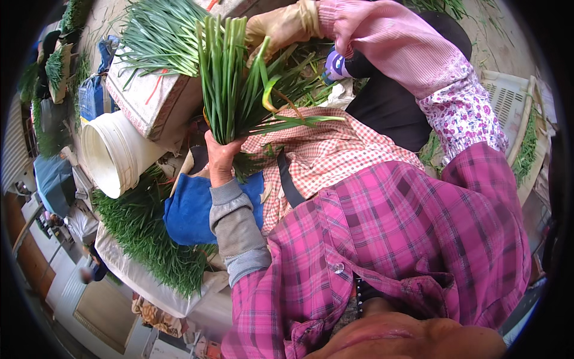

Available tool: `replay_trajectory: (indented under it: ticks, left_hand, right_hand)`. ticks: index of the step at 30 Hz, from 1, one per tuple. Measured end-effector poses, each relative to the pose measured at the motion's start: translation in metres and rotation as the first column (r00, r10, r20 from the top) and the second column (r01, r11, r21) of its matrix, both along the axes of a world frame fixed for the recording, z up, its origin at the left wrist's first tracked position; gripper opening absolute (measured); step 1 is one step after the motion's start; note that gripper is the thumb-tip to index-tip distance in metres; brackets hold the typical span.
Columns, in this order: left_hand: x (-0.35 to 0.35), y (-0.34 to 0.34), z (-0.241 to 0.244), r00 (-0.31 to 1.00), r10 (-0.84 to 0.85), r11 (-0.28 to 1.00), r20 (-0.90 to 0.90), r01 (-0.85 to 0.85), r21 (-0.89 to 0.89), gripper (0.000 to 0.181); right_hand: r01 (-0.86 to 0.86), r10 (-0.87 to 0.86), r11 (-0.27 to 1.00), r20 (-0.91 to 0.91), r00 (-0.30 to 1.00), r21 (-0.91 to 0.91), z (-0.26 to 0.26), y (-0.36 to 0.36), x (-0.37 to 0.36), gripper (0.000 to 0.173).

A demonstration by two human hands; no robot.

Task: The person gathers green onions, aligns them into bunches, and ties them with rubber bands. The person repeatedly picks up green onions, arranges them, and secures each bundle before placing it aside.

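Observation:
My left hand (222, 157), bare below a grey striped cuff, is closed around a bunch of green garlic chives (222, 85). The pale cut ends point up in the picture. My right hand (280, 27), in a tan rubber glove, is beside the upper part of this bunch; the stalks partly hide its fingers, and I cannot tell whether they grip any. A bent, yellowed leaf (268, 95) sticks out of the bunch on the right. Close on the left, a pile of chives (163, 38) lies on a white printed box (148, 96).
A white plastic bucket (107, 152) lies tipped beside the box. More chives (152, 233) lie below it on white sheeting (134, 278). A blue cloth (193, 211) lies by my left forearm. Loose leaves surround a purple shoe (335, 66). A pale plastic crate (506, 92) stands at right.

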State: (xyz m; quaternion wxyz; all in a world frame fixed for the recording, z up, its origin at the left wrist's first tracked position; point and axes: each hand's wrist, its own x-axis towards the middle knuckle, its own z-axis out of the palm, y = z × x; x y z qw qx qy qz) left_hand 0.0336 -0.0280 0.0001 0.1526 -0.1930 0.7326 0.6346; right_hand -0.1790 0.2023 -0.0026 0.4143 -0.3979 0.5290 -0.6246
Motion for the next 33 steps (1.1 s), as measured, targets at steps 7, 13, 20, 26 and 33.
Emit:
replay_trajectory:
  ticks: [7, 13, 20, 26, 33]
  left_hand:
    - [0.005, -0.015, -0.004, 0.999, 0.046, 0.953, -0.001, -0.043, 0.301, 0.018]
    - [-0.004, -0.022, -0.024, 0.986, 0.159, 0.853, -0.042, -0.116, 0.51, 0.021]
    - [0.003, -0.027, -0.024, 0.982, 0.187, 0.861, -0.032, -0.148, 0.486, 0.027]
    - [0.0, -0.015, -0.018, 0.986, 0.16, 0.892, -0.056, -0.121, 0.435, 0.031]
    - [0.001, -0.022, -0.016, 0.984, 0.171, 0.88, -0.051, -0.129, 0.456, 0.034]
  right_hand:
    - [0.101, -0.167, 0.981, 0.443, 0.881, 0.168, -0.003, 0.014, -0.026, 0.036]
    - [0.025, 0.131, 0.871, 0.282, 0.951, -0.49, 0.078, 0.08, -0.033, 0.031]
    - [0.332, -0.185, 0.932, -0.594, 0.783, 0.148, 0.058, 0.053, -0.024, 0.035]
    - [0.475, -0.231, 0.836, -0.609, 0.759, 0.275, 0.009, 0.017, 0.007, 0.018]
    - [0.794, 0.194, 0.582, -0.978, 0.076, 0.177, -0.022, 0.058, -0.046, 0.022]
